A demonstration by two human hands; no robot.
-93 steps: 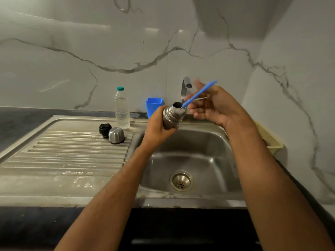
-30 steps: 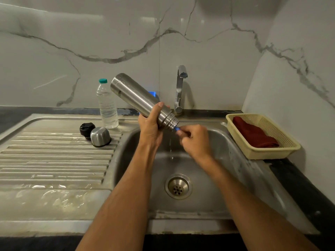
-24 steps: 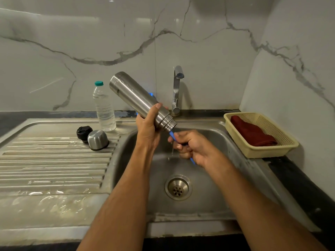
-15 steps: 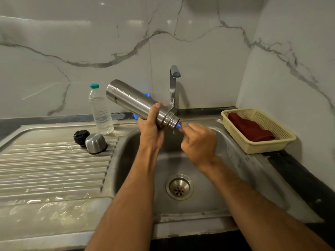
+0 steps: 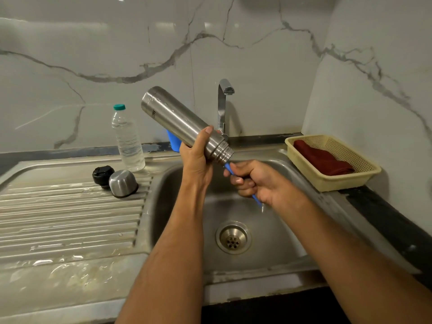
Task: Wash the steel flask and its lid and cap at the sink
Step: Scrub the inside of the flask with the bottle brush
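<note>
My left hand grips the steel flask near its threaded neck and holds it tilted over the sink basin, mouth down to the right. My right hand grips the blue handle of a bottle brush, whose other end goes into the flask's mouth; the bristles are hidden inside. A little water drips below my right hand. The black lid and the steel cap sit side by side on the ribbed drainboard.
A clear plastic water bottle stands behind the cap. A blue cup sits behind the flask by the tap. A cream basket with a dark red cloth stands right of the sink. The drain lies below my hands.
The brush went from held above the upright flask to pushed into its downward-tilted mouth. Over the last second my right hand has slid the handle in and out; now it is drawn out more.
</note>
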